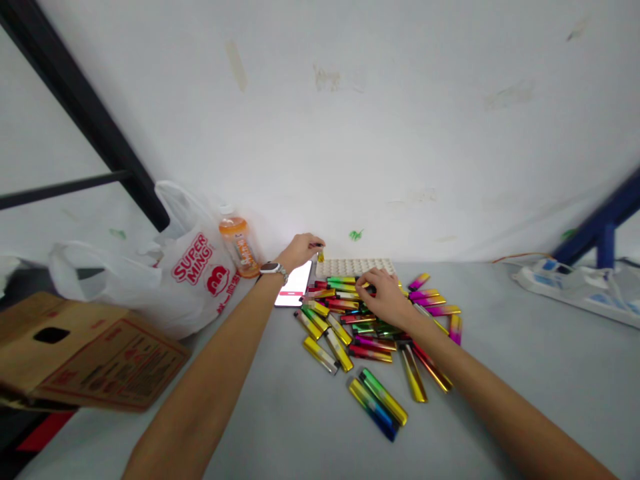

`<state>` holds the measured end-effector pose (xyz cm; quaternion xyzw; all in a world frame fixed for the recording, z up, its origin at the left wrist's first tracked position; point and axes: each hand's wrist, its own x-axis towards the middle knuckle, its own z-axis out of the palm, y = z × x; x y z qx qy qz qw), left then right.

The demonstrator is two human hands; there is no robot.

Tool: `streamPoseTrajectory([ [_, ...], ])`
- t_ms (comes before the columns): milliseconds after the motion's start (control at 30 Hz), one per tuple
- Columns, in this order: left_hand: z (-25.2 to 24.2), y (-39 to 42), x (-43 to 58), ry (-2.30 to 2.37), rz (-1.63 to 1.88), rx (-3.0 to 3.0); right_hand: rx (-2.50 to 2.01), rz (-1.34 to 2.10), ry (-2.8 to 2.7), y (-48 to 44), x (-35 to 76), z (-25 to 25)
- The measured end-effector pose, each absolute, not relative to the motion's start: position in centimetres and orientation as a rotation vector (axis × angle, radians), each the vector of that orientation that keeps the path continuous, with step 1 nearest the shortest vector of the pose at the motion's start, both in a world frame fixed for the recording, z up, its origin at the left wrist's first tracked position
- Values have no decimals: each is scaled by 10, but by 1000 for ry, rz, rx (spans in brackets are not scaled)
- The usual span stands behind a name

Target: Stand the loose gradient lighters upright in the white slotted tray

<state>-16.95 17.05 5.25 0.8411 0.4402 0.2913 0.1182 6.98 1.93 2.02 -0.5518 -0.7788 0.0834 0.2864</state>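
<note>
Several shiny multicoloured lighters (373, 347) lie scattered on the grey table. My left hand (303, 250), with a watch on its wrist, is closed around a small yellow lighter (321, 255) held upright over the left end of a white slotted tray (355, 267) at the wall. My right hand (383, 297) rests on the pile with its fingers curled and pinching a lighter near the tray's front edge.
A lit phone (294, 288) lies just left of the pile. An orange drink bottle (239, 248), a white plastic bag (185, 273) and a cardboard box (75, 350) sit to the left. A white power strip (575, 283) lies at far right.
</note>
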Motion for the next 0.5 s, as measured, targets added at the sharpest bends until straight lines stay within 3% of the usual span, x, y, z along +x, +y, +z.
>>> streamPoseTrajectory([
  [500, 32, 143, -162, 1349, 1059, 2496, -1457, 210, -2037, 20, 67, 11],
])
